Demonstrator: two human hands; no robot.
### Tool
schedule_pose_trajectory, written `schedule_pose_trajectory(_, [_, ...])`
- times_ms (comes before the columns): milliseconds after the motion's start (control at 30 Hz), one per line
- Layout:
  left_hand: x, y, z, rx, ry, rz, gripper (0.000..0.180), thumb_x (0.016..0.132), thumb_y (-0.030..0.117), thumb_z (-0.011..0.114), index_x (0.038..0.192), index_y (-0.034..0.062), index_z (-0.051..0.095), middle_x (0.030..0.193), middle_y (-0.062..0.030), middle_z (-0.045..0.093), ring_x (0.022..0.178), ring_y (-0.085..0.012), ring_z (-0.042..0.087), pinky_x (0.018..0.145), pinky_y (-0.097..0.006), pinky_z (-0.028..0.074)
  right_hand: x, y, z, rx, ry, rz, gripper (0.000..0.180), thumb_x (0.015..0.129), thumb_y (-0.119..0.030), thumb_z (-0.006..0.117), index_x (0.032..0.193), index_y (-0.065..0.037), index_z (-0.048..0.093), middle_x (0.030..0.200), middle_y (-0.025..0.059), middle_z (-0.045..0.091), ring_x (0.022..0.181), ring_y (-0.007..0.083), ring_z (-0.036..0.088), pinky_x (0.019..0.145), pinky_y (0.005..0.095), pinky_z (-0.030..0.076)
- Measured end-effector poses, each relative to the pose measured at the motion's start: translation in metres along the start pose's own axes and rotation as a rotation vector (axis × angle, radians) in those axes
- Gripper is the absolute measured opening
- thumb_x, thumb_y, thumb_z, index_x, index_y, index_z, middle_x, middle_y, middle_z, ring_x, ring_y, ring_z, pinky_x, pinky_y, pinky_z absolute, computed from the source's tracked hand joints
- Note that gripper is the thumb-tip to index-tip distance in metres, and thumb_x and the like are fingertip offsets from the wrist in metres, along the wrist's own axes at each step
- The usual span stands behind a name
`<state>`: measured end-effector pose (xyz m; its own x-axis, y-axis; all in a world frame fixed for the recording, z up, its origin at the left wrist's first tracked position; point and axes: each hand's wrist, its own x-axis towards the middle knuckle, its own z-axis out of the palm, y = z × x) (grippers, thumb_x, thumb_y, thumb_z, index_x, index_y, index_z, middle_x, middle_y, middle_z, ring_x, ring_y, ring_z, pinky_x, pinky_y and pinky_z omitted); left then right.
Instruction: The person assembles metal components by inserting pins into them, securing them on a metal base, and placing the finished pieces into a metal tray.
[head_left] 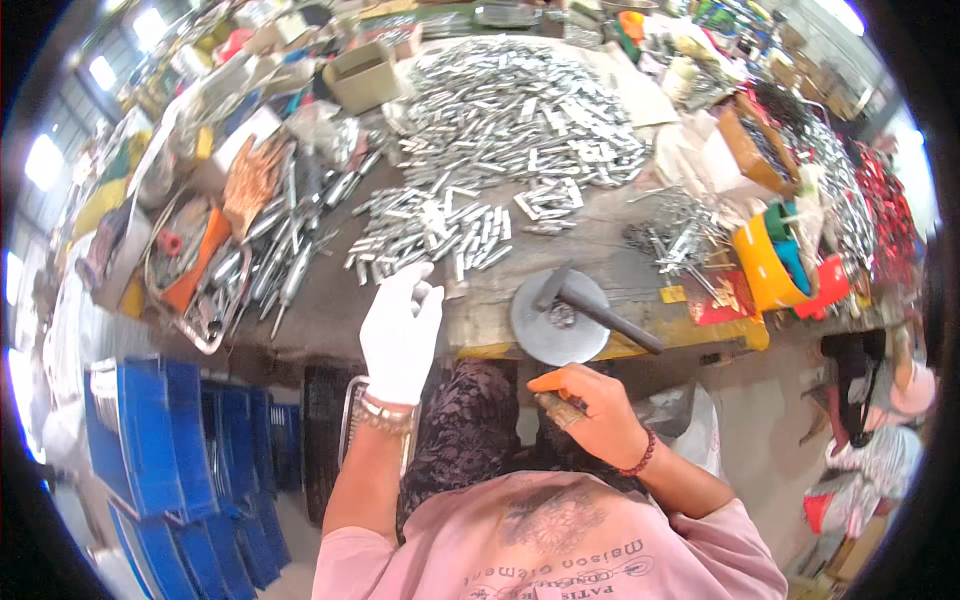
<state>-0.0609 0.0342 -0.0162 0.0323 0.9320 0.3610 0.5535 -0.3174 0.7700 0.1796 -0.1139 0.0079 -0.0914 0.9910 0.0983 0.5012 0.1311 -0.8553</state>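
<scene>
The left hand (400,330), in a white glove, is raised at the near edge of the cluttered wooden surface (330,310), fingers pinched narrow on a small silver metal piece (424,292). Just beyond it lies a spread of short silver metal tubes (430,232). The bare right hand (590,412) rests lower, near the body, fingers curled around a small brownish metal part (560,408). A dark-handled hammer (600,308) lies on a round grey metal disc (557,320) between the hands.
</scene>
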Motion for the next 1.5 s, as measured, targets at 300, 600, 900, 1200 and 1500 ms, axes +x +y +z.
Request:
schedule_pose_trajectory(300, [0.052,0.008,0.04,0.525,-0.293,-0.097,0.056,0.095,0.021,0.074,0.148,0.0144,0.058,0.106,-0.0116,0.073,0.095,-0.0345,0.073,0.085,-0.05,0.058,-0.009,0.025,-0.067,-0.232,0.291,-0.106,0.027,0.089,-0.002,0.075,0.115,-0.008,0.077,0.107,0.013,0.076,0.094,0.0335,0.075,0.082,0.0409,0.061])
schedule_pose_trajectory(600, [0.034,0.007,0.019,0.246,-0.328,-0.119,0.057,0.09,0.01,0.078,0.145,0.007,0.063,0.088,-0.0059,0.069,0.079,-0.0192,0.067,0.077,-0.037,0.056,0.04,0.104,-0.147,-0.676,0.505,0.004,0.023,0.083,-0.003,0.078,0.105,-0.011,0.076,0.106,0.0087,0.068,0.104,0.0313,0.071,0.087,0.0444,0.059])
schedule_pose_trajectory(900, [-0.005,0.062,0.024,-0.005,-0.452,0.198,0.036,0.089,0.004,0.079,0.124,0.0049,0.075,0.106,-0.0096,0.077,0.087,-0.0209,0.074,0.082,-0.034,0.059,0.064,0.125,-0.153,-0.989,0.351,-0.091,0.016,0.079,-0.004,0.075,0.092,-0.013,0.077,0.116,0.0085,0.068,0.119,0.0304,0.065,0.099,0.0444,0.054])
schedule_pose_trajectory(1200, [-0.011,0.059,0.044,0.061,-0.468,0.402,0.017,0.087,0.006,0.083,0.104,0.0049,0.078,0.098,-0.009,0.073,0.092,-0.027,0.07,0.085,-0.038,0.056,0.044,0.071,-0.123,-0.575,0.473,-0.277,0.029,0.084,0.002,0.073,0.108,-0.014,0.08,0.093,0.0052,0.069,0.091,0.0304,0.072,0.084,0.0433,0.059])
schedule_pose_trajectory(1500, [-0.03,0.058,0.042,0.167,-0.401,0.384,0.017,0.086,0.009,0.085,0.102,0.0065,0.082,0.096,-0.0087,0.072,0.097,-0.0288,0.069,0.088,-0.04,0.055,0.034,0.044,-0.038,-0.52,0.202,-0.352,0.015,0.083,-0.002,0.071,0.097,-0.008,0.069,0.098,0.0081,0.059,0.094,0.0306,0.066,0.083,0.0444,0.057])
